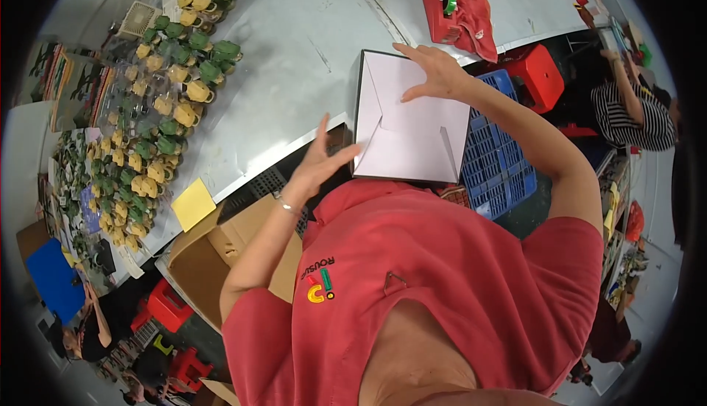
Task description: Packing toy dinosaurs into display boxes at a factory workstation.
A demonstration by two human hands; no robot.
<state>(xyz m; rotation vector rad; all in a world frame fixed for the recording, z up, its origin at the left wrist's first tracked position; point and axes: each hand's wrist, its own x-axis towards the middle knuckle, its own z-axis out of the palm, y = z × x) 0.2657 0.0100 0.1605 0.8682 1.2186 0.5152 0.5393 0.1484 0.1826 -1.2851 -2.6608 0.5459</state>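
White box (412, 137): rectangular, smooth-faced, dark-edged, showing creased flaps; lying between the two hands. Left hand (318, 164): spreading fingers wide, the thumb tip reaching the box's left edge. Right hand (440, 74): spreading thumb and fingers wide over the box's far right part. Blue lattice crate (505, 177), plastic: sitting right of the box. Smooth grey table (287, 60): extending beyond the box.

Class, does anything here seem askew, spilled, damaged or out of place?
No spill or damage stands out. The white box juts past the edge of the table toward the red shirt, so the table supports it partly at best. The red cloth lies bunched, not folded, beside the tape dispenser.
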